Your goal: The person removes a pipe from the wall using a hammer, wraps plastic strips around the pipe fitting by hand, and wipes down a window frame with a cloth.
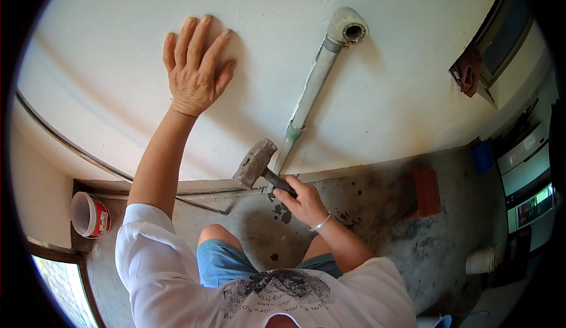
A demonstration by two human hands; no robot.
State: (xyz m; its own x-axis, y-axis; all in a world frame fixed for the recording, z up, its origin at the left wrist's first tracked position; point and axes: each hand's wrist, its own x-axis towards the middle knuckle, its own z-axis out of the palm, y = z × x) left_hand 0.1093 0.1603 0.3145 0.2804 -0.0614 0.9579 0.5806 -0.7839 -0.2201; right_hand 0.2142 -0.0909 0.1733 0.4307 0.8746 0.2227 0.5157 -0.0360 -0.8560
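Note:
My left hand is raised against the white wall, fingers spread, holding nothing. Lower down, my right hand grips the dark handle of a hammer. The hammer's worn, grey head points up and to the left, in front of the foot of the wall. Right of my left hand, a whitish pipe runs up the wall at a slant. At its top is an elbow fitting with an open end, and a green collar sits near its lower part.
A red and white bucket stands in the left corner, near a thin rod or hose. On the stained concrete floor are a reddish-brown block-like object and a pale bucket to the right. A window is upper right.

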